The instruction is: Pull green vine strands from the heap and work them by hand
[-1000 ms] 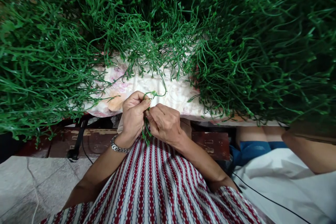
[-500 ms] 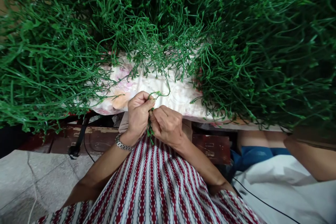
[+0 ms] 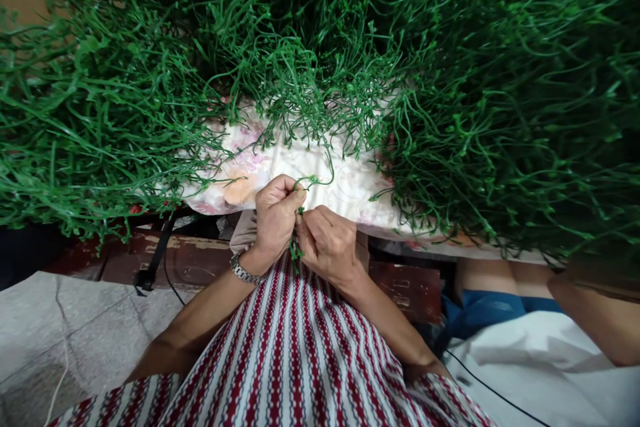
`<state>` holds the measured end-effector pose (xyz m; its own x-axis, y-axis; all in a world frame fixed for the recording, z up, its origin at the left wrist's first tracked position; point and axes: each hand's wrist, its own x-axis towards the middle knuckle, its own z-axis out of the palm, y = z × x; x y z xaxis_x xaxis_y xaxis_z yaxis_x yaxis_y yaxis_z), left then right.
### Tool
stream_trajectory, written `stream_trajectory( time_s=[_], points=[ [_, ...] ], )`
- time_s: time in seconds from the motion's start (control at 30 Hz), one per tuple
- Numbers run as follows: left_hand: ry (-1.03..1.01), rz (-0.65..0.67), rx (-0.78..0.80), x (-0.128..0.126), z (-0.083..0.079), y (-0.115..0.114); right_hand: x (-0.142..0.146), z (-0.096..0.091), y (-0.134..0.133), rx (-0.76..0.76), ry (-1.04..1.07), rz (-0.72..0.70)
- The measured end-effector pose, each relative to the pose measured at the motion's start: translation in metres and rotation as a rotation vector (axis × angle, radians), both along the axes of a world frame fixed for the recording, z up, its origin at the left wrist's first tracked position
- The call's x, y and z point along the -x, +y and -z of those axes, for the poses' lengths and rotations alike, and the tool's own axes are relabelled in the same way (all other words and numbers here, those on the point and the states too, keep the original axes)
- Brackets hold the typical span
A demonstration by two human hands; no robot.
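Note:
My left hand (image 3: 277, 221) is closed, thumb and forefinger pinching a thin green artificial stem (image 3: 315, 180). A stretch of that stem curves out past the fingertips to the right and up towards the pile. Just below and to the right, my right hand (image 3: 330, 240) is also closed, its thumb and finger pinching green stem pieces close to the left thumb. A short bit of green shows between the two hands, and small branching tips (image 3: 295, 255) hang beneath them. The fingers hide where the pieces meet.
Heaps of green artificial stems (image 3: 100, 100) cover most of the table on the left, back and right. A flower-patterned cloth (image 3: 295, 163) shows in front of my hands. Beneath the table edge is a dark red wooden bench (image 3: 405, 290). Another person's arm (image 3: 590, 317) is at the right.
The view has shifted slightly, so everything appears a little further right. My right hand has drawn slightly down from the left, showing more green between them. Both keep their pinch.

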<state>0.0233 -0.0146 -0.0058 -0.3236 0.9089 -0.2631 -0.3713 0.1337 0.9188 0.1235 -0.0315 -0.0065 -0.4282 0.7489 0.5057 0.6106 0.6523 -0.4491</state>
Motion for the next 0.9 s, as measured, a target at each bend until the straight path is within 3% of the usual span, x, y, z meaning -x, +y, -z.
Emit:
stream_trajectory(
  time_s=[0.17, 0.27, 0.37, 0.53, 0.6, 0.77, 0.9],
  points=[
    [-0.048, -0.093, -0.023, 0.007, -0.001, 0.01, -0.001, -0.001, -0.007, -0.041, 0.151, -0.166],
    [-0.04, -0.02, -0.039, 0.009, -0.003, 0.01, -0.016, -0.008, -0.003, 0.108, 0.197, -0.019],
    [-0.063, 0.048, -0.058, 0.012, -0.005, 0.007, -0.035, -0.016, 0.005, 0.235, 0.232, -0.032],
    [-0.03, 0.121, -0.039, 0.019, -0.006, 0.004, -0.055, -0.026, 0.016, 0.239, 0.303, 0.099],
    [-0.008, 0.148, -0.025, 0.018, -0.006, 0.002, -0.054, -0.034, 0.017, 0.214, 0.305, 0.083],
    [-0.035, 0.168, -0.017, 0.011, -0.013, 0.001, -0.032, -0.046, 0.01, 0.09, 0.057, -0.108],
    [-0.126, 0.125, 0.028, 0.009, -0.018, 0.004, -0.017, -0.032, 0.01, -0.02, -0.265, -0.02]
  ],
)
